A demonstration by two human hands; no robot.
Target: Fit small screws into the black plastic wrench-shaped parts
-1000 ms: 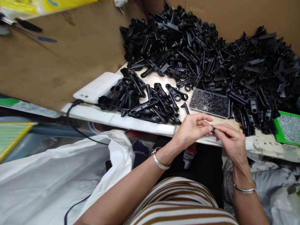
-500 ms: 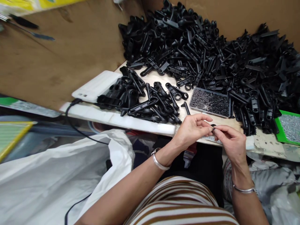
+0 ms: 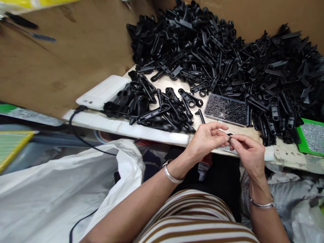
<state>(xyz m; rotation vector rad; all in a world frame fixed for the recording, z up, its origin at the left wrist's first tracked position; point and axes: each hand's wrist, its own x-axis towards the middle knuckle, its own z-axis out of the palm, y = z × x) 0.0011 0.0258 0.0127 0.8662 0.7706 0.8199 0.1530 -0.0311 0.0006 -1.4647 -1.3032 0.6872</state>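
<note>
Over the table's front edge, my left hand (image 3: pixel 207 137) and my right hand (image 3: pixel 248 152) meet fingertip to fingertip. Between them they pinch a small black part (image 3: pixel 230 135), mostly covered by the fingers, so its exact kind cannot be made out. Just beyond the hands lies a clear plastic box (image 3: pixel 225 122) full of tiny dark pieces (image 3: pixel 226 108). A short black plastic piece (image 3: pixel 201 116) rests on the table behind my left hand. To the left sits a small heap of black plastic handle-like parts (image 3: pixel 167 113).
A large pile of black plastic parts (image 3: pixel 202 50) covers the back and right. At the right edge stands a green tray (image 3: pixel 303 143) of small metal screws (image 3: pixel 314 135). A white flat device (image 3: pixel 102 92) with a black cable (image 3: pixel 73 126) lies left. A white sack (image 3: pixel 63 192) hangs below.
The whole view has shifted very slightly. Both hands stay together, pinching the small black part, with only a tiny shift of the fingers.
</note>
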